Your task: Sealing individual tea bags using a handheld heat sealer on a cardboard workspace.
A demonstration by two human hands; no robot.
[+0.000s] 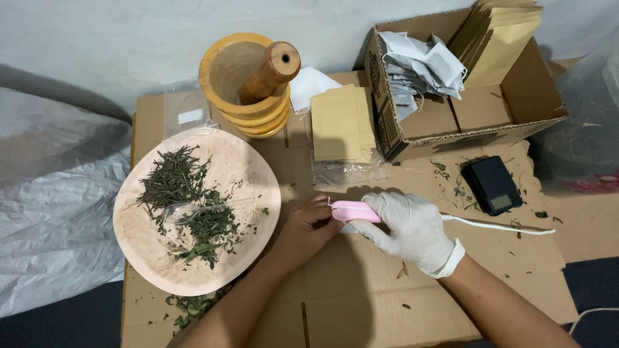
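Far left, crumpled grey plastic sheeting lies beside the cardboard-covered table. On the table's left part you have a shallow pale wooden plate carrying a heap of dried green herbs, with a clear plastic spoon lying in the heap. A few loose leaves are scattered on the cardboard near the plate's near edge. Beyond the plate, toward the far side, stands a yellow wooden mortar with a wooden pestle leaning inside it. Right of the mortar, a stack of tan paper pouches rests on clear plastic. In the middle of the table your bare left hand is curled, its fingers closed on the left end of a pink handheld sealer. Your right hand, in a white glove, is wrapped around the sealer's right part, gripping it, so the tool sits between both hands just above the cardboard; whether anything lies pinched under it you cannot tell. A white cord runs from the sealer off to the right. Farther right, a small black digital scale sits among herb crumbs, and behind it an open cardboard box holds white sachets and more tan envelopes.
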